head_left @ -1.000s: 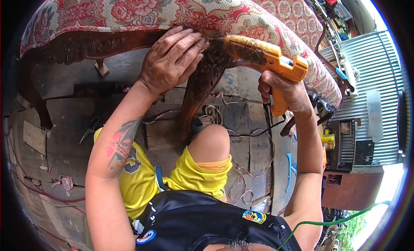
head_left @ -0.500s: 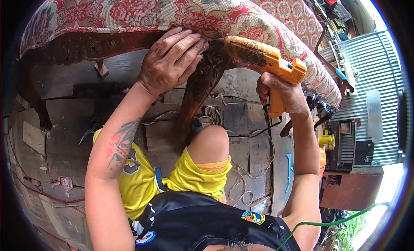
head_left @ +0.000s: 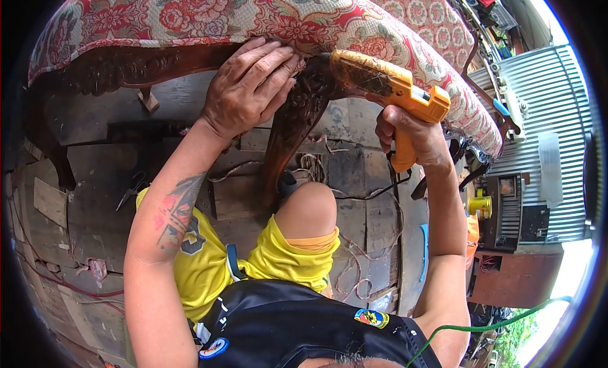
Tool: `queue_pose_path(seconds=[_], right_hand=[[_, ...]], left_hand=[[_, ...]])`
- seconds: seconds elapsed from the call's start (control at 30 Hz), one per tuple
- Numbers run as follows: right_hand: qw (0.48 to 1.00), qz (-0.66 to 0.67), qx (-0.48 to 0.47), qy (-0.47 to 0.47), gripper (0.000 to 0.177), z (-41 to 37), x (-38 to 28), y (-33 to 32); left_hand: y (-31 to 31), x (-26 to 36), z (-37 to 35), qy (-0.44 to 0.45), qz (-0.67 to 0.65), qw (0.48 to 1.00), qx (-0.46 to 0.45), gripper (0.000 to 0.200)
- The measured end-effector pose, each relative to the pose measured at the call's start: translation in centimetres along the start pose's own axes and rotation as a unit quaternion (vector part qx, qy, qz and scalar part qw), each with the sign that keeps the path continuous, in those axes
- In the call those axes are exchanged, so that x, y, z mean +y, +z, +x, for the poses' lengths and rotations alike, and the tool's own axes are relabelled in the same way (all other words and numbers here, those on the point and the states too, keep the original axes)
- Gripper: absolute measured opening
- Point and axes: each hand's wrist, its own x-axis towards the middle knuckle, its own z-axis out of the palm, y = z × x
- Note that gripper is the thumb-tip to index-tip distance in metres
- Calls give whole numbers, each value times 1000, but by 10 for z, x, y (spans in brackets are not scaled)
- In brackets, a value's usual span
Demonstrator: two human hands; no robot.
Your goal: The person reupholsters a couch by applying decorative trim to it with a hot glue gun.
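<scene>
My right hand is wrapped around the handle of a yellow-orange glue gun, which has dark stains along its body. The gun's tip points left, close to the fabric's lower edge above a carved wooden chair leg. Laid along the seam between the floral upholstery and the carved wooden rail is my left hand. Its fingers are stretched out, with the fingertips against the fabric edge beside the leg; the thumb is hidden.
Scissors lie on the patched wooden floor at left. A dark cord runs from the gun's handle, and loose cords tangle near my knee. Another patterned piece stands behind. A yellow can is at right.
The glue gun has shifted very slightly upward at its front, and its dark tip shows more plainly. My left hand stays in nearly the same place.
</scene>
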Motion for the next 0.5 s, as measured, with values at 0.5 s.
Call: queue_pose_path(seconds=[0.5], right_hand=[[1000, -4, 0, -4, 44, -2, 0, 0]], left_hand=[[0, 0, 0, 0, 9, 1000, -1, 28]])
